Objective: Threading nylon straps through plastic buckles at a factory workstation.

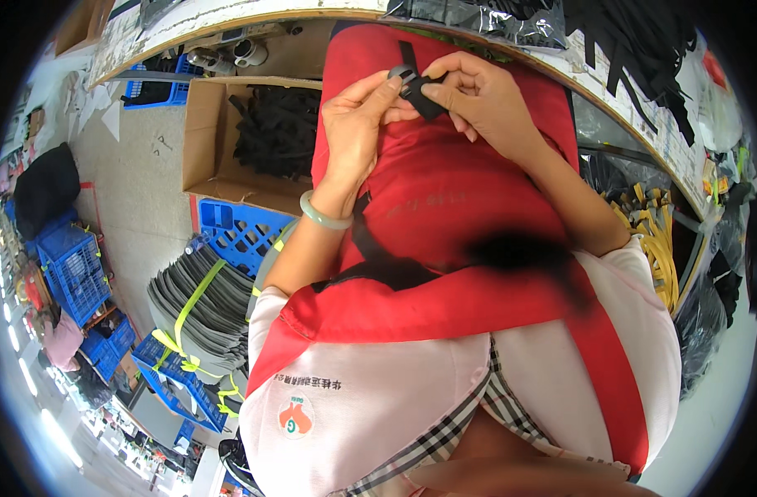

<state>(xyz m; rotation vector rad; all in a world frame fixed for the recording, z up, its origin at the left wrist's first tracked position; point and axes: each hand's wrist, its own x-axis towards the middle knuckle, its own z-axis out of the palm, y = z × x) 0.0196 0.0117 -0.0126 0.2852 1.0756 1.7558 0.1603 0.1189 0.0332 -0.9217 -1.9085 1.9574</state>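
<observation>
Above the red apron [445, 174] over my lap, both hands meet at a small piece of black webbing [426, 98]. My left hand [357, 120], with a pale bangle on its wrist, pinches a small dark buckle-like part [403, 73] between thumb and fingers. From the right, my right hand [486, 99] grips the folded black webbing, thumb on top. A narrow black strap [407, 53] runs away from the fingers toward the apron's far end. Fingers hide part of how the strap passes through the buckle-like part.
At my left stands a cardboard box [204, 141] holding black straps [279, 132]. Nearer are a blue crate [244, 232] and a bundle of grey sheets [200, 302] tied with yellow-green tape. A worktable [643, 124] curves round ahead and right; yellow straps [656, 240] hang below it.
</observation>
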